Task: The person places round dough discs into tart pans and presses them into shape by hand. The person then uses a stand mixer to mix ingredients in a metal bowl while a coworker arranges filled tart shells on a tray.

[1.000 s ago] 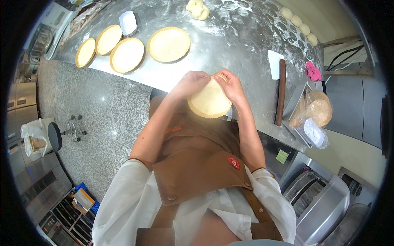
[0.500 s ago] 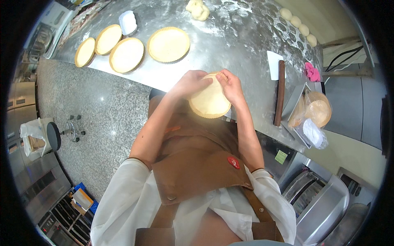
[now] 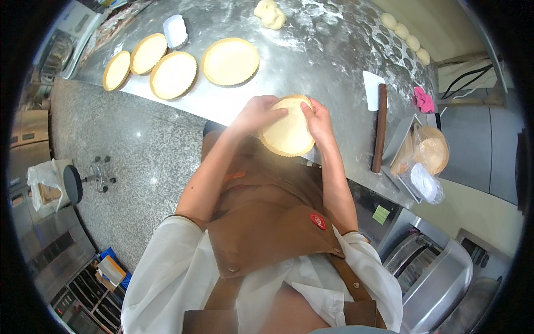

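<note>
Between my two hands, over the table's near edge, is a round fluted tart shell (image 3: 288,131) lined with pale dough. My left hand (image 3: 258,115) grips its left side, thumb lying over the inner wall. On the right rim my right hand (image 3: 319,119) is closed, its thumb pressed against the dough inside. The fingers under the shell are hidden. Several more dough-lined shells stand to the left on the metal table, the nearest a lined tart shell (image 3: 230,62). A lump of dough (image 3: 270,15) lies at the far middle.
The steel table (image 3: 311,67) is dusted with flour. A brown rolling pin (image 3: 380,128) and a white scraper (image 3: 371,89) lie right, near a pink cloth (image 3: 423,99) and bagged paper cases (image 3: 431,153). Dough balls (image 3: 400,30) line the far right. A stool (image 3: 72,184) stands left.
The held shell has risen slightly and tilted, showing more of its far rim. My right hand has slid a little down its right side; the left keeps its grip.
</note>
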`<action>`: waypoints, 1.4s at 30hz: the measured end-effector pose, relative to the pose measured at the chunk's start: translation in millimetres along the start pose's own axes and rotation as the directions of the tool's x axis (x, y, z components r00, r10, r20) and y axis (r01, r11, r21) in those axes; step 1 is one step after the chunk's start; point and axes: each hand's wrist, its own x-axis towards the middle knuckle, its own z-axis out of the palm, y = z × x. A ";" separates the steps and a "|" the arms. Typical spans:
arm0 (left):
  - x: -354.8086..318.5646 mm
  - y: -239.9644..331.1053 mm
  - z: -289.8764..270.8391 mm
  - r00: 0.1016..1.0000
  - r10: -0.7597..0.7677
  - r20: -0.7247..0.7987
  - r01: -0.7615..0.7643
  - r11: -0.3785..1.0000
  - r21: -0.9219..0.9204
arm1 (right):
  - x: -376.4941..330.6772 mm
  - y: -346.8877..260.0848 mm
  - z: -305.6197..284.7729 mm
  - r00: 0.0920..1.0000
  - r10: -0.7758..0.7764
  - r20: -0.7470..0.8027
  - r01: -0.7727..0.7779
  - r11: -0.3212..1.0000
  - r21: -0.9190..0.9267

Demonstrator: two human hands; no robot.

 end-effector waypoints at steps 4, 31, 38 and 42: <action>1.5 -12.4 3.3 0.998 -0.027 -0.063 0.018 0.989 -0.147 | -18.1 -26.3 10.3 0.999 -0.038 0.028 0.035 0.992 0.117; -1.4 1.1 -5.0 0.997 -0.059 0.047 0.060 0.998 -0.016 | -10.6 -30.4 18.1 0.994 -0.075 0.082 0.098 0.937 -0.334; -4.3 -11.2 -4.0 0.998 0.005 -0.058 -0.008 0.999 -0.046 | -17.2 -23.9 10.0 0.988 -0.054 0.147 0.054 0.999 0.000; -5.2 -3.9 -2.0 0.999 -0.031 -0.022 0.030 0.998 -0.062 | -24.7 -38.1 15.0 0.981 -0.127 0.145 0.124 0.992 0.030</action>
